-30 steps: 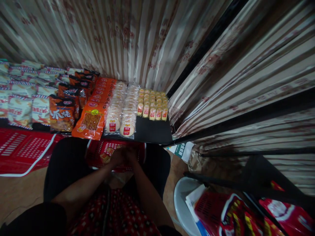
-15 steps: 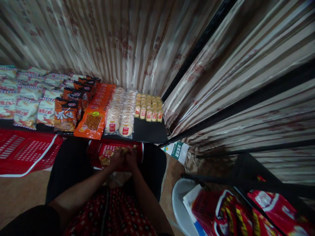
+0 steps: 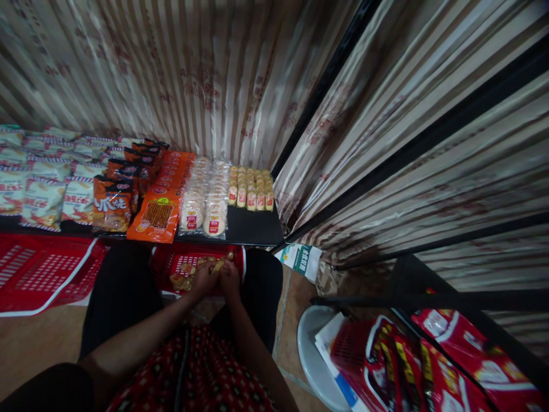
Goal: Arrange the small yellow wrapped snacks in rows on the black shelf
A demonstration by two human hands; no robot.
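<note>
Both hands are together over a red basket [image 3: 159,258] between the knees. My left hand [image 3: 206,279] and my right hand [image 3: 230,277] are closed on a small gold-wrapped snack [image 3: 219,265], whose upper end shows between the fingers. More loose gold-wrapped snacks [image 3: 182,281] lie in the basket, left of and beyond the hands. On the black shelf [image 3: 253,228] just ahead, similar little yellow packets [image 3: 251,186] stand in tidy rows at the right end. Flat round crackers in clear wrap [image 3: 202,197] are lined up beside them.
Orange snack bags [image 3: 156,214], dark-and-orange bags [image 3: 112,203] and white bags [image 3: 43,200] fill the shelf leftward. A larger red basket [image 3: 43,269] lies at the left. Right are a black frame bar [image 3: 326,86], a grey stool [image 3: 309,349] and red packets [image 3: 454,372]. A pleated curtain [image 3: 206,74] hangs behind.
My view has shifted slightly, so the shelf and basket appear a little further left. The hands stay together over the basket, and the gold-wrapped snack shows more clearly between them.
</note>
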